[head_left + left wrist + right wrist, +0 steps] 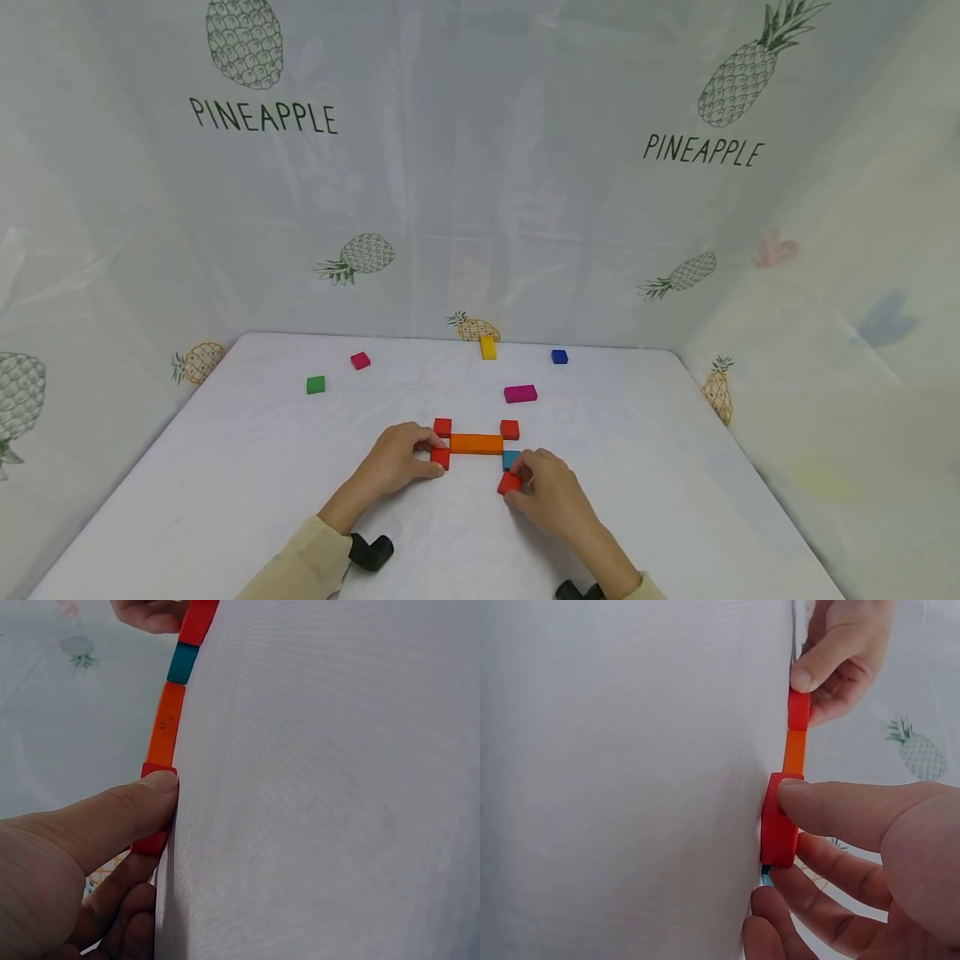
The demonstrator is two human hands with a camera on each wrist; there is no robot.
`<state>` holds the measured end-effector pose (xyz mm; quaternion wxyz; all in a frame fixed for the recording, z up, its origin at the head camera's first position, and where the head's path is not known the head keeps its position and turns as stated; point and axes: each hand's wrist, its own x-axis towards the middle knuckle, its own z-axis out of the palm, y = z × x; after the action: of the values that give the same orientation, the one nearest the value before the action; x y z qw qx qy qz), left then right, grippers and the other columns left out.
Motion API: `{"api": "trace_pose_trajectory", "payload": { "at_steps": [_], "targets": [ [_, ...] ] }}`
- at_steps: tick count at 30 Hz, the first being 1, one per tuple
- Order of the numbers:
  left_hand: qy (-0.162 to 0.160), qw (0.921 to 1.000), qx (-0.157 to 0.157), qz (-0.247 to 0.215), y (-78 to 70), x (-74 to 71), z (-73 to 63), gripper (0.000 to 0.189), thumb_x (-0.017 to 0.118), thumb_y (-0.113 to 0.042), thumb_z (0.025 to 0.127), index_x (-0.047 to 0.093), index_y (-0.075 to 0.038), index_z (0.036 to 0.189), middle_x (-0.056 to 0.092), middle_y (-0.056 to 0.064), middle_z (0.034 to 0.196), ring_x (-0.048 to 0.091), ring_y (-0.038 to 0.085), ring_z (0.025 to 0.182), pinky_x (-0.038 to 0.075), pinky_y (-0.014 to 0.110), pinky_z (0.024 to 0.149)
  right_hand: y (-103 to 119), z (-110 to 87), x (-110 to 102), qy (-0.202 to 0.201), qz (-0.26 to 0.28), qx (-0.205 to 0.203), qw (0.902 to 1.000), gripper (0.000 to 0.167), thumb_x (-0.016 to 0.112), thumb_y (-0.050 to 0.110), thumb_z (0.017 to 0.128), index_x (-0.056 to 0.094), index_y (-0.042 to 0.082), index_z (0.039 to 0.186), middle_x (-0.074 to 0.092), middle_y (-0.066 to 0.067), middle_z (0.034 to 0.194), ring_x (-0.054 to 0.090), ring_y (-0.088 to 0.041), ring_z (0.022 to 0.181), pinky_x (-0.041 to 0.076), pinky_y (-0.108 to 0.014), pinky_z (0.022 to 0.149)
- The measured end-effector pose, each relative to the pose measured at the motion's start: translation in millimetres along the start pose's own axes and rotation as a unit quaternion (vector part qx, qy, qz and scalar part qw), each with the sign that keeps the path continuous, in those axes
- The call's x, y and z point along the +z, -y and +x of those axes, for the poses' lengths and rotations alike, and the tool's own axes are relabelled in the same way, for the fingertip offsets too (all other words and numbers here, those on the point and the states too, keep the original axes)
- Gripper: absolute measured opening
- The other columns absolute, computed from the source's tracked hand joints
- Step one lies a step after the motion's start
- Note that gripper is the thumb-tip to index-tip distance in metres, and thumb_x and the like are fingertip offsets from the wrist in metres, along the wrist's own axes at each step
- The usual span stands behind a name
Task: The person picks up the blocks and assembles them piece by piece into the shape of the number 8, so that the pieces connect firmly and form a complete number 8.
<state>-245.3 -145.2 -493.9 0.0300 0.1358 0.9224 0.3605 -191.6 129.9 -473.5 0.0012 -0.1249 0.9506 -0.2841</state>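
An orange bar-shaped block (477,444) lies flat on the white table, with a red block (443,427) at its far left corner and another red block (510,430) at its far right corner. My left hand (405,456) pinches a red block (440,458) at the bar's near left end, thumb on its near face. A blue block (512,460) sits at the near right end, partly covered by fingers. Just in front of it, my right hand (551,492) pinches a slightly turned red block (778,838) between thumb and fingers.
Farther back lie a magenta block (521,393), a yellow block (488,348), a dark blue block (559,357), a pinkish-red block (361,361) and a green block (316,385). A pineapple-print curtain (480,183) hangs behind the table's far edge.
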Motion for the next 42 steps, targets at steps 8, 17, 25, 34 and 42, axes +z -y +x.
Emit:
{"api": "trace_pose_trajectory", "payload": {
  "at_steps": [8, 17, 25, 34, 42],
  "targets": [
    [0.0, 1.0, -0.003, -0.002, 0.7, 1.6, 0.7, 0.026, 0.093, -0.026, 0.083, 0.079, -0.028, 0.105, 0.067, -0.008, 0.1, 0.058, 0.015, 0.1, 0.056, 0.043, 0.093, -1.1, 1.2, 1.5, -0.005, 0.009, 0.004, 0.9999, 0.026, 0.09, 0.017, 0.084, 0.071, 0.013, 0.1, 0.06, 0.002, 0.088, 0.054, -0.012, 0.078, 0.051, -0.023, 0.068],
    [-0.001, 1.0, -0.007, -0.003, -0.3, 0.9, 0.6, 0.026, 0.093, -0.025, 0.083, 0.079, -0.028, 0.105, 0.066, -0.007, 0.1, 0.058, 0.016, 0.1, 0.057, 0.045, 0.094, 0.5, 3.0, 1.4, -0.002, 0.015, 0.01, 0.9998, 0.027, 0.091, 0.018, 0.085, 0.07, 0.013, 0.1, 0.06, 0.002, 0.087, 0.054, -0.013, 0.078, 0.051, -0.023, 0.068],
    [0.0, 1.0, -0.006, -0.003, -2.0, -1.2, -1.3, 0.028, 0.093, -0.024, 0.082, 0.079, -0.026, 0.106, 0.066, -0.006, 0.1, 0.058, 0.016, 0.1, 0.057, 0.044, 0.093, 1.8, 3.5, 1.2, -0.004, 0.014, 0.007, 0.9999, 0.026, 0.091, 0.017, 0.085, 0.07, 0.012, 0.101, 0.059, 0.001, 0.086, 0.054, -0.013, 0.077, 0.05, -0.023, 0.067],
    [0.001, 1.0, -0.009, -0.003, -2.7, -1.2, -1.0, 0.028, 0.094, -0.024, 0.082, 0.079, -0.026, 0.105, 0.066, -0.006, 0.1, 0.058, 0.016, 0.1, 0.057, 0.044, 0.093, 0.3, 4.1, 2.0, -0.002, 0.011, 0.01, 0.9999, 0.027, 0.091, 0.018, 0.085, 0.07, 0.012, 0.102, 0.06, 0.002, 0.087, 0.054, -0.012, 0.077, 0.051, -0.023, 0.068],
    [0.001, 0.9999, -0.011, -0.004, -2.2, -1.0, -0.3, 0.027, 0.094, -0.025, 0.082, 0.079, -0.027, 0.105, 0.067, -0.006, 0.102, 0.059, 0.017, 0.102, 0.057, 0.046, 0.094, 0.1, 3.7, 2.0, -0.003, 0.013, 0.012, 0.9998, 0.027, 0.091, 0.018, 0.085, 0.07, 0.012, 0.102, 0.059, 0.002, 0.088, 0.054, -0.012, 0.078, 0.052, -0.023, 0.068]
  ]
}}
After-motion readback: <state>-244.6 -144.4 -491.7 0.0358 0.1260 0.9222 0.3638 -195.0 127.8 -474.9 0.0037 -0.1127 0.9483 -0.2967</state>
